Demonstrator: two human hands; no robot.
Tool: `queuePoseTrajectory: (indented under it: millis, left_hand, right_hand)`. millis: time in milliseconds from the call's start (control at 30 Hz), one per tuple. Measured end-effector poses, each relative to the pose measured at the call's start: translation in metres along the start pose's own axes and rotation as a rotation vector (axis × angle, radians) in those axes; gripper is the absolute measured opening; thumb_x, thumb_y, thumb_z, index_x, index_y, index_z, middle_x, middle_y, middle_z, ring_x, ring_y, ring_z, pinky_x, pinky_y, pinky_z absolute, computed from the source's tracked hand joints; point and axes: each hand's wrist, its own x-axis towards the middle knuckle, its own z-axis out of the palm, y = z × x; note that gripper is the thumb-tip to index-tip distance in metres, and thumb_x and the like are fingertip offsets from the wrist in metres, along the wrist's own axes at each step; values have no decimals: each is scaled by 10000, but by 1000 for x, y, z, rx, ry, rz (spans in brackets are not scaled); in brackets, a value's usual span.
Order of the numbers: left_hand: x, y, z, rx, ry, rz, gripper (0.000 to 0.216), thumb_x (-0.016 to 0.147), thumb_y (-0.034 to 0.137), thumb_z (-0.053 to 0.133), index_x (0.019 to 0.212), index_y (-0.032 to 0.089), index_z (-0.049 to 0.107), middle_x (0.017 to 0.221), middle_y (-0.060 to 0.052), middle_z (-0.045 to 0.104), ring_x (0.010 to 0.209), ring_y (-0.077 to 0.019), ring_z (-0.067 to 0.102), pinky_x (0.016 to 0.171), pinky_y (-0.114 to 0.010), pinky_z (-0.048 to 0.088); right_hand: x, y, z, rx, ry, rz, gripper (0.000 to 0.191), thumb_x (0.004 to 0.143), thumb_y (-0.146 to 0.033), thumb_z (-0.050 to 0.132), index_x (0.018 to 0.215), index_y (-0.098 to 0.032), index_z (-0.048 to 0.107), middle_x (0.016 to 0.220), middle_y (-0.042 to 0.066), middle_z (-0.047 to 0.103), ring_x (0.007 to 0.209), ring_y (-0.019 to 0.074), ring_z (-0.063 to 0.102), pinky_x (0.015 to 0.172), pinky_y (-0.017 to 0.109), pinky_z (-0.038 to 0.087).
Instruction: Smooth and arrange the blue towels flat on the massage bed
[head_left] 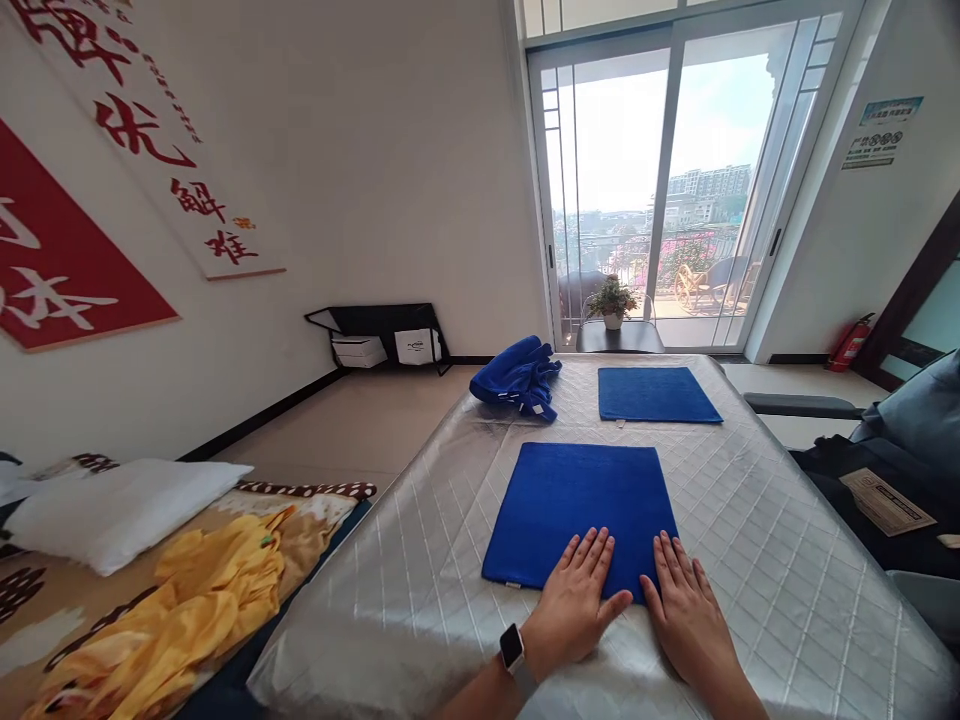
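Observation:
A folded blue towel (577,500) lies flat on the silver quilted table cover (765,560). My left hand (574,600), with a smartwatch on its wrist, rests flat on the towel's near edge, fingers stretched out. Beside it, my right hand (686,610) presses flat on the towel's near right corner, fingers likewise extended. Farther back a second folded blue towel (656,394) lies flat. A crumpled pile of blue towels (517,377) sits at the far left of the table.
To the left, a bed holds a white pillow (120,510) and yellow cloth (187,600). A small table with a potted plant (613,300) stands before the glass balcony doors. A dark seat (885,470) is at the right, a fire extinguisher (851,345) by the wall.

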Motion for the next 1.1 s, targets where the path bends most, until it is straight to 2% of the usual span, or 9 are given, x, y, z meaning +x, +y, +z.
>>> queuePoseTrajectory:
  millis: [133,267,400,533,833,967,1100]
  left_hand:
    - [-29,-37,-5,89,14,-183,692,1032,580,230,1598,227,44,1654,-56,183,1517,-256,202,1223,-488,250]
    - [-53,-73,-13,124,-4,-268,694,1026,600,246,1594,250,57,1651,-49,192,1518,-258,198,1227,-484,234]
    - [-70,-96,-10,142,75,-392,714,1021,608,258,1595,240,48,1647,-71,201,1510,-262,221,1218,-487,258]
    - [-77,-100,-4,117,140,-484,746,1016,614,259,1601,197,56,1644,-102,201,1506,-269,232,1214,-492,276]
    - [-77,-99,-2,63,205,-490,742,1014,612,276,1602,175,151,1629,-125,259,1486,-277,288,1205,-502,300]
    - [-77,-99,-2,53,207,-493,748,1012,614,281,1594,155,188,1625,-133,267,1484,-278,291,1209,-501,294]
    - [-77,-98,-4,47,196,-500,762,1010,619,275,1595,140,179,1630,-136,248,1488,-281,283,1204,-501,306]
  right_hand:
    - [-1,-1,-2,42,2,-8,711,993,-501,185,1562,-88,290,1643,90,201,1528,237,113,1242,474,132]
    - [-1,-1,-3,29,-4,4,731,991,-528,153,1560,-90,294,1644,80,199,1528,227,118,1243,471,136]
    - [0,-1,-1,28,9,10,728,991,-534,162,1564,-103,289,1643,71,207,1527,226,122,1242,476,148]
    - [-1,-1,-1,19,13,4,719,996,-532,165,1565,-109,285,1643,69,208,1527,221,122,1242,465,151]
    - [-2,2,-4,-50,-26,-8,710,1000,-543,188,1557,-117,302,1635,73,219,1522,231,145,1238,477,159]
    - [6,5,-19,-97,-74,-61,694,1002,-548,185,1548,-148,334,1633,58,223,1519,223,160,1238,466,145]
    - [38,3,-42,-77,-100,-142,682,1014,-532,165,1559,-145,300,1635,57,226,1519,204,163,1237,440,147]
